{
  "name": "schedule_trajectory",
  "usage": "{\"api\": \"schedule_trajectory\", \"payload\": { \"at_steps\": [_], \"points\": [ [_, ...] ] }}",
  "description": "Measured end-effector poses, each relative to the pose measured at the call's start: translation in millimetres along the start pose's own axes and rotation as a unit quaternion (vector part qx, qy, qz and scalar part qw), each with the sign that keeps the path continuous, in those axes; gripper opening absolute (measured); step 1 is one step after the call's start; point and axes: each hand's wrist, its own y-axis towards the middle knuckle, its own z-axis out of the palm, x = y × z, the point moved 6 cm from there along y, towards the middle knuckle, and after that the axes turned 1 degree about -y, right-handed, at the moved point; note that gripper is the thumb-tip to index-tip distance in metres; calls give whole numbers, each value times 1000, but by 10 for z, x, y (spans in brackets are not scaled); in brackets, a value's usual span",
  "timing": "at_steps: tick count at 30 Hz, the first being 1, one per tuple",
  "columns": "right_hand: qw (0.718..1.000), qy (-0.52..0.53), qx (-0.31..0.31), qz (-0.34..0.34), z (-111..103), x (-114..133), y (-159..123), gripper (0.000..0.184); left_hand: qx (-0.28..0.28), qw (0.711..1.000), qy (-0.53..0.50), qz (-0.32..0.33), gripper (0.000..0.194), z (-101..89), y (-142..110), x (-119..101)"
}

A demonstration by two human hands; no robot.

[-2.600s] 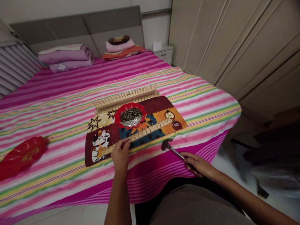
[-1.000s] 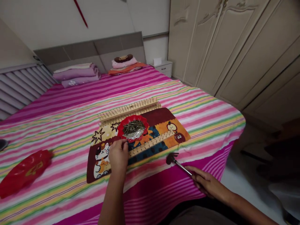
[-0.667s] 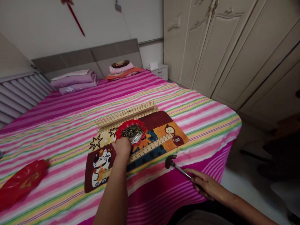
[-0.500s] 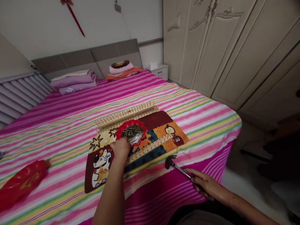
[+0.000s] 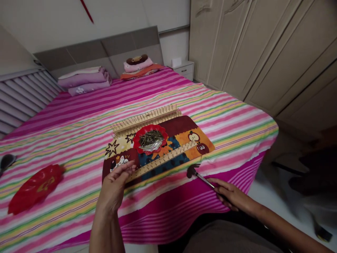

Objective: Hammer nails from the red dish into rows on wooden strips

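Note:
My left hand (image 5: 117,184) is at the near left end of a wooden strip (image 5: 164,157). Its fingers are drawn together; whatever they pinch is too small to make out. A row of nails stands upright along this strip, which lies across a patterned mat (image 5: 177,122). Behind it, a red scalloped bowl (image 5: 136,143) holds a heap of loose nails (image 5: 152,140). My right hand (image 5: 230,193) is wrapped around the handle of a claw hammer (image 5: 204,180), its head low over the bed's front edge.
More nail-studded wooden strips (image 5: 147,119) lie behind the bowl. At left is a red oval tray (image 5: 37,189), with a dark rounded object (image 5: 7,160) beyond it. Folded bedding (image 5: 85,79) sits near the headboard (image 5: 76,54). A wardrobe (image 5: 237,52) stands at right.
My left hand has left the bowl of nails and come back toward me, to the strip's left end. My right hand keeps the hammer in nearly the same place. The view has tilted downward.

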Motion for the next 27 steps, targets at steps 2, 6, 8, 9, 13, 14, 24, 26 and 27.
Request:
{"api": "schedule_trajectory", "payload": {
  "at_steps": [2,6,8,9,13,14,24,26,27],
  "points": [
    [1000,-1,4,-2,3,6,-6,62,-8,1000,4,-11,47,-31,-78,139],
    [1000,-1,2,-3,-6,-22,6,60,-52,998,28,10,43,-24,-115,391],
    [1000,0,4,-6,-9,-31,13,59,-73,996,46,33,38,0,-90,480],
    [1000,0,4,-7,-11,-33,15,60,-79,994,57,39,36,15,-72,520],
    [1000,-4,3,-3,-17,-29,9,61,-89,989,108,47,33,63,2,640],
    [1000,-4,2,-2,-17,-26,6,61,-90,987,119,54,32,69,13,650],
    [1000,-3,4,-4,-10,-12,-4,63,-108,977,167,73,29,130,57,712],
    [1000,-6,2,-7,-15,-18,-2,64,-132,978,152,61,30,148,38,733],
    [1000,-8,0,-8,-15,-22,-1,65,-142,977,145,57,31,158,24,740]
  ]
}}
